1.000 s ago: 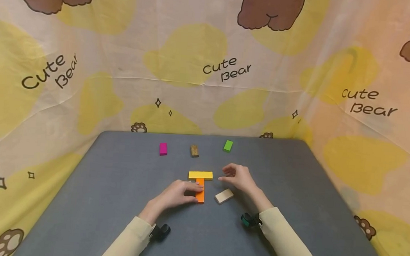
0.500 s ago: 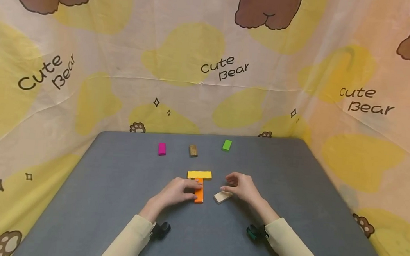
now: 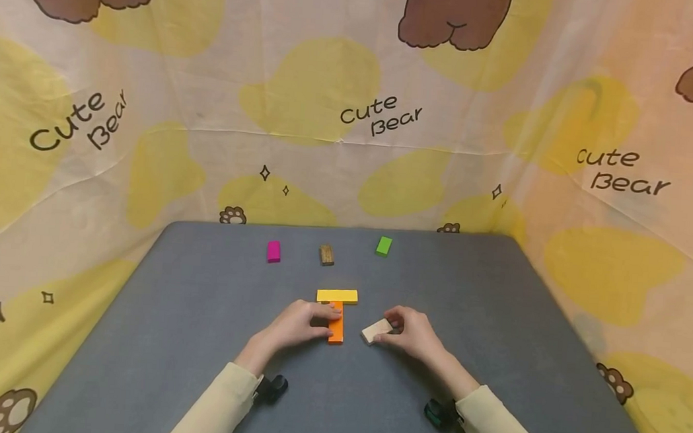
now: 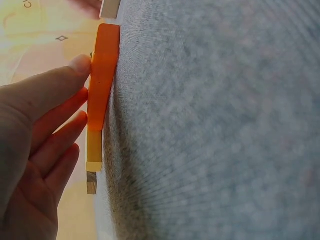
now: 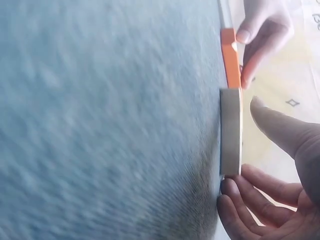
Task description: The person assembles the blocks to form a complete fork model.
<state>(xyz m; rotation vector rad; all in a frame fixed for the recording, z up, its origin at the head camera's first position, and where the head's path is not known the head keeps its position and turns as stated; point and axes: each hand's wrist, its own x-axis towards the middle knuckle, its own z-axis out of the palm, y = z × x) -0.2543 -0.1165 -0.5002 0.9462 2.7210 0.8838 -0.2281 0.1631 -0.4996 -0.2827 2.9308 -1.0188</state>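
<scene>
An orange block (image 3: 337,332) lies flat on the table, one end against the long side of a yellow block (image 3: 337,297), so the pair makes a T. My left hand (image 3: 299,323) rests its thumb and fingertips on the orange block's upper face, fingers fairly straight. To the right lies a cream wooden block (image 3: 376,331), set at a slant. My right hand (image 3: 413,334) is spread around its right end. In the right wrist view, the fingertips (image 5: 232,187) are right at the block's end, while the thumb stays a little apart from its top.
Along the back of the grey table (image 3: 208,340) lie a magenta block (image 3: 273,252), a brown block (image 3: 327,255) and a green block (image 3: 383,246). A bear-printed cloth (image 3: 306,95) hangs behind and at both sides of the table.
My right hand has come down and toward me, from beside the yellow block to around the cream block's right end. The left hand stays on the orange block.
</scene>
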